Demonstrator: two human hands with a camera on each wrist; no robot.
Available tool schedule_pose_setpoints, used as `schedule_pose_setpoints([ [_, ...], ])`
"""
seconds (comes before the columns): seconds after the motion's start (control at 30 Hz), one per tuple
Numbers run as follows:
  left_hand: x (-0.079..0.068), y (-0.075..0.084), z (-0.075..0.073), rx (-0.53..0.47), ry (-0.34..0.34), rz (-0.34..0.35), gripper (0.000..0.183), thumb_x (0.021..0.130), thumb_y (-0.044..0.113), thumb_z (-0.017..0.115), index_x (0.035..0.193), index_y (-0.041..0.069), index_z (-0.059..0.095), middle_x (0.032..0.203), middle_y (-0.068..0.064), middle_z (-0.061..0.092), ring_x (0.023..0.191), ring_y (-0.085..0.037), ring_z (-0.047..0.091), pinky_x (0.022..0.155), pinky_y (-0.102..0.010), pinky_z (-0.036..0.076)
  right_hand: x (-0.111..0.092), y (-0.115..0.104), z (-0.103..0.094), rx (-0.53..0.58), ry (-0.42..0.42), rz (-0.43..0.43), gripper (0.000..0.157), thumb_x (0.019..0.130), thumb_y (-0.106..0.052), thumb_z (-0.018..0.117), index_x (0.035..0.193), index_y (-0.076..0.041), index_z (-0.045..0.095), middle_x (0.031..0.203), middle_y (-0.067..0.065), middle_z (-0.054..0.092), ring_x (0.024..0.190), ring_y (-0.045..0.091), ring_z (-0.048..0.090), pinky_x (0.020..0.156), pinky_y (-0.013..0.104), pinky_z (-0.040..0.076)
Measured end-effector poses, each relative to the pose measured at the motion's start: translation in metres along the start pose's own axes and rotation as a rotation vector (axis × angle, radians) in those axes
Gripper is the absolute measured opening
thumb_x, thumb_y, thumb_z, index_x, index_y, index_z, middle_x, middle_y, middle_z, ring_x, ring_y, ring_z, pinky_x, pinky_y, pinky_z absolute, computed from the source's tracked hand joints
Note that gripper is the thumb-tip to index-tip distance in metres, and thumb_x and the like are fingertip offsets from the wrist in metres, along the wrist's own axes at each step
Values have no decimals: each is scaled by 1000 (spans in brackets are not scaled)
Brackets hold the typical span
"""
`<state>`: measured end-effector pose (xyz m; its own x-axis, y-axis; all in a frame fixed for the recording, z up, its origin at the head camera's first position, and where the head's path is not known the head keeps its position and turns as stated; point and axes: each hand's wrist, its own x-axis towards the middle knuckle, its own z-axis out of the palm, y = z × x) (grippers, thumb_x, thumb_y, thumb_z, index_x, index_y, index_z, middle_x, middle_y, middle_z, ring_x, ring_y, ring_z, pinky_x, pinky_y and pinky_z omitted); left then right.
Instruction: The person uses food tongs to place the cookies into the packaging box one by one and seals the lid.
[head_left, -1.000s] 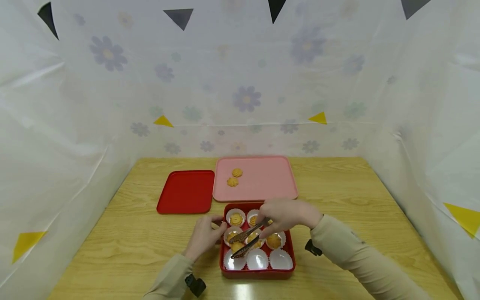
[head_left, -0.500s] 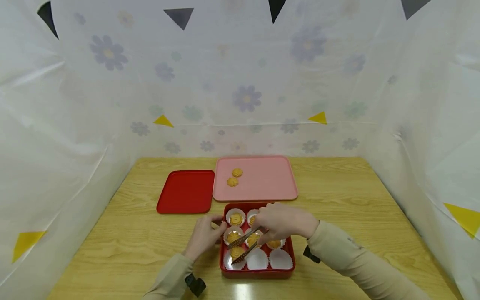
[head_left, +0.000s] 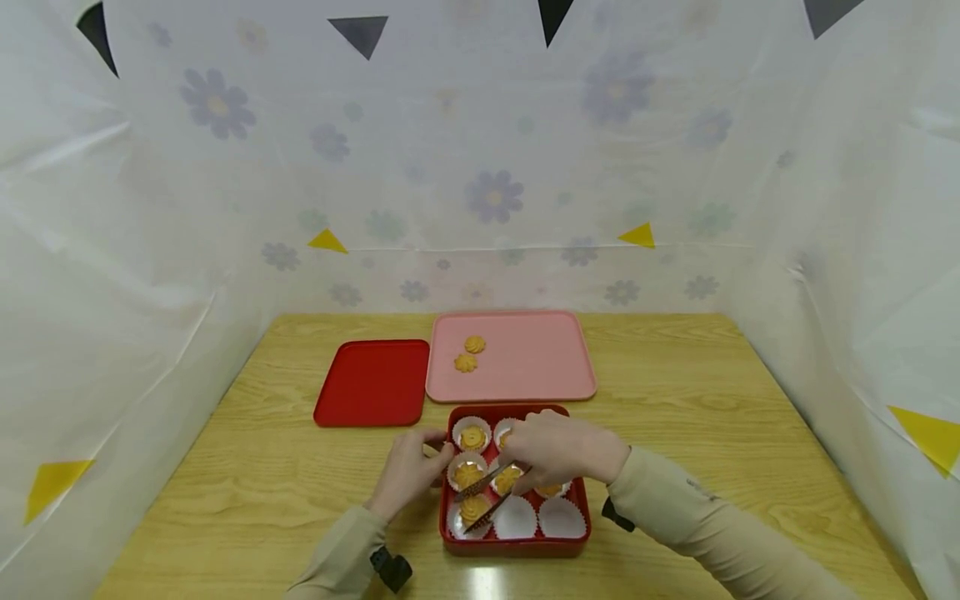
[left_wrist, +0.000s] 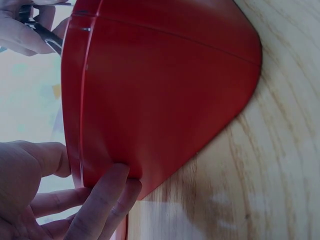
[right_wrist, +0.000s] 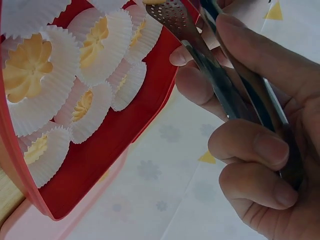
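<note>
– What do the fingers of the right hand [head_left: 562, 450] hold?
– They curl around tongs [right_wrist: 210, 70], whose ends are on both sides of a cookie [head_left: 474, 507] in the near left paper cup [head_left: 454, 519] of the red box [head_left: 517, 549].
– And the left hand [head_left: 407, 472]?
– Its relaxed fingers touch the box's left wall; the box stands midway between the surface's [head_left: 675, 375] side edges.

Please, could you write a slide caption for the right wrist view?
Right hand gripping tongs over a red box of cookies in paper cups.
</note>
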<state>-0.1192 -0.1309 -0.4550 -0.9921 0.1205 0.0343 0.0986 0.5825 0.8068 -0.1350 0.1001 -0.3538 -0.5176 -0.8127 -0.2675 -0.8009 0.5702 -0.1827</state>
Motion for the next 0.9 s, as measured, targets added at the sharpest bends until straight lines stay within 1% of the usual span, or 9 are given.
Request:
schedule_pose_setpoints([
  [0.17, 1, -1, 1, 4, -1, 1, 27, 92, 10, 64, 111, -6, 72, 92, -14, 73, 66, -10, 66, 57, -20, 53, 2, -1, 2, -43, 1, -5, 20, 85, -34, 79, 103, -23, 79, 88, -7, 69, 67, 3, 46, 58, 19, 42],
  [0.23, 1, -2, 1, 15, 6, 13, 27, 91, 10, 64, 111, -6, 72, 92, -14, 73, 67, -10, 66, 57, -20, 53, 3, -2, 2, -64, 8, -11, 22, 84, -34, 80, 103, -25, 79, 90, -7, 71, 69, 3, 51, 59, 19, 44],
  [0.33, 1, -2, 1, 19, 12, 16, 27, 91, 10, 65, 111, -7, 72, 92, -14, 74, 67, -10, 66, 58, -20, 53, 3, -2, 3, -68, 14, -17, 22, 84, -34, 81, 104, -25, 79, 90, -8, 71, 72, 3, 53, 60, 19, 46],
  [0.4, 1, -2, 1, 20, 16, 18, 27, 91, 10, 65, 111, -7, 72, 92, -14, 74, 67, -9, 66, 58, -20, 53, 4, -3, 3, -63, 18, -19, 22, 83, -33, 81, 104, -25, 79, 89, -8, 70, 71, 3, 52, 59, 19, 44],
  [0.47, 1, -2, 1, 18, 19, 16, 27, 91, 10, 65, 111, -7, 72, 91, -14, 74, 67, -9, 66, 58, -20, 53, 3, -2, 3, -56, 22, -16, 20, 84, -33, 81, 102, -25, 79, 84, -9, 67, 67, 3, 47, 56, 19, 41],
  [0.57, 1, -2, 1, 17, 22, 17, 27, 90, 10, 66, 110, -7, 73, 91, -14, 74, 67, -9, 66, 58, -20, 53, 3, -2, 3, -24, 25, -8, 17, 84, -32, 81, 99, -23, 78, 78, -9, 62, 62, 3, 42, 53, 19, 37],
  [0.7, 0, -1, 1, 3, 18, 17, 27, 90, 9, 66, 110, -7, 72, 90, -15, 74, 65, -10, 67, 57, -20, 53, 1, 0, 2, 24, 26, 1, 14, 85, -31, 80, 96, -23, 77, 73, -10, 57, 60, 3, 42, 53, 19, 36],
  [0.83, 0, -1, 1, 0, 15, 15, 28, 90, 9, 66, 111, -8, 72, 90, -15, 74, 64, -10, 66, 56, -20, 53, 0, 2, 4, 49, 25, 0, 11, 85, -31, 80, 91, -23, 76, 68, -12, 52, 59, 2, 40, 53, 19, 34],
  [0.9, 0, -1, 1, 2, 16, 15, 28, 90, 9, 66, 111, -8, 72, 90, -15, 74, 64, -9, 66, 56, -20, 53, 0, 4, 5, 65, 24, -2, 11, 86, -30, 79, 91, -22, 76, 66, -13, 51, 57, 2, 38, 52, 18, 32],
])
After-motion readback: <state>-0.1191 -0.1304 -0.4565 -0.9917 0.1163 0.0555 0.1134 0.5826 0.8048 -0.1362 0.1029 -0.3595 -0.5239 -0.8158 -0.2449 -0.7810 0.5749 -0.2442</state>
